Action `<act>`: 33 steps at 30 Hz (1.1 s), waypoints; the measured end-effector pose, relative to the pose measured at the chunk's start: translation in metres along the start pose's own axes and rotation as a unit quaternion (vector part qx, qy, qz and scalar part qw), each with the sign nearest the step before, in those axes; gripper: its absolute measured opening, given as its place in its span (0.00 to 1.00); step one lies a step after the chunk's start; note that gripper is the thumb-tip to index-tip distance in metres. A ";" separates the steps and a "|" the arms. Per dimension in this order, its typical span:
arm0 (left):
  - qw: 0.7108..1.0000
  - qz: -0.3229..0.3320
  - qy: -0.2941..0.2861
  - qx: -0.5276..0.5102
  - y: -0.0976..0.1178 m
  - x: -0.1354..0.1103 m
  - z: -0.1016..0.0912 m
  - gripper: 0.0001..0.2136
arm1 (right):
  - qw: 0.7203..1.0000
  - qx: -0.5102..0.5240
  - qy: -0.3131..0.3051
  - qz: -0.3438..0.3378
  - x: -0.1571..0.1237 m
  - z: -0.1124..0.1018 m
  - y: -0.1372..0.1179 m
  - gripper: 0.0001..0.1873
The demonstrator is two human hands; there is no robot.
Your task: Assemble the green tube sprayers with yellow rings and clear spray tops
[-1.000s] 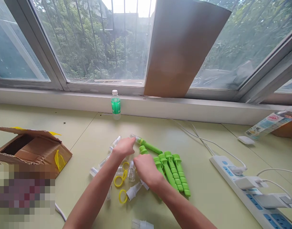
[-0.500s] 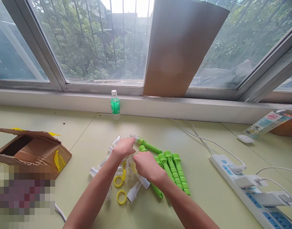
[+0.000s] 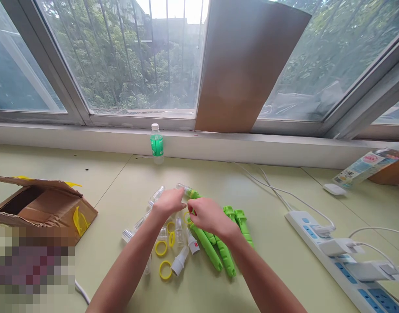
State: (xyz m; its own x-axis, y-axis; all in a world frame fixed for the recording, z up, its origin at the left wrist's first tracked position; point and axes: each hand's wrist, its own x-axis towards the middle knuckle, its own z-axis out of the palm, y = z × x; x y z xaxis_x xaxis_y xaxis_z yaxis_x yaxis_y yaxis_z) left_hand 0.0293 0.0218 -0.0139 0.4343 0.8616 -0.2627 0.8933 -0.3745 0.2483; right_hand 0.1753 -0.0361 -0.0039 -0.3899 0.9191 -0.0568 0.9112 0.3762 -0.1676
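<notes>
My left hand (image 3: 169, 202) has its fingers curled in over the far side of the pile, beside several clear plastic tubes (image 3: 157, 194). Whatever it may hold is hidden. Close to its right, my right hand (image 3: 206, 214) is closed above the green threaded handles (image 3: 207, 248), covering their upper ends; its grip is hidden too. Beyond both hands lies a green handle with a clear tip (image 3: 189, 191). Yellow rings (image 3: 161, 248) and white-and-clear nozzle pieces (image 3: 180, 262) are scattered nearer me, between my forearms.
An open cardboard box (image 3: 52, 204) stands at left. A small bottle with a green label (image 3: 157, 145) is by the window ledge. At right lie a power strip (image 3: 336, 256) with plugs and cables, a white mouse-like object (image 3: 334, 189) and a large tilted bottle (image 3: 367, 167).
My right hand has shifted slightly right, over the green handles. Some handles under it have changed position, and a white nozzle there shows more fully. My left hand has hardly moved.
</notes>
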 end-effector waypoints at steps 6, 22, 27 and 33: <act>0.999 0.044 0.018 -0.026 0.000 -0.007 -0.008 0.12 | 0.992 0.008 0.097 0.083 0.002 -0.008 0.005 0.07; 0.991 0.089 0.070 -0.068 0.001 -0.032 -0.028 0.10 | 0.985 0.030 0.131 0.108 0.004 -0.003 0.004 0.07; 0.991 0.089 0.078 -0.054 -0.001 -0.028 -0.028 0.12 | 0.989 0.032 0.106 0.097 0.003 -0.003 0.002 0.08; 0.991 0.076 0.092 -0.056 -0.006 -0.030 -0.032 0.13 | 0.994 0.027 0.060 0.085 0.004 -0.003 0.003 0.08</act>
State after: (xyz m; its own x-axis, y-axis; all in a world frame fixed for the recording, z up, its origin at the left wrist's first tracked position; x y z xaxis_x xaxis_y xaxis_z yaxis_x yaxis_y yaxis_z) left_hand 0.0072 0.0091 0.0225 0.5257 0.8496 -0.0420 0.7959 -0.4739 0.3767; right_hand 0.1767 -0.0315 -0.0016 -0.2089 0.9775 0.0293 0.9528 0.2102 -0.2191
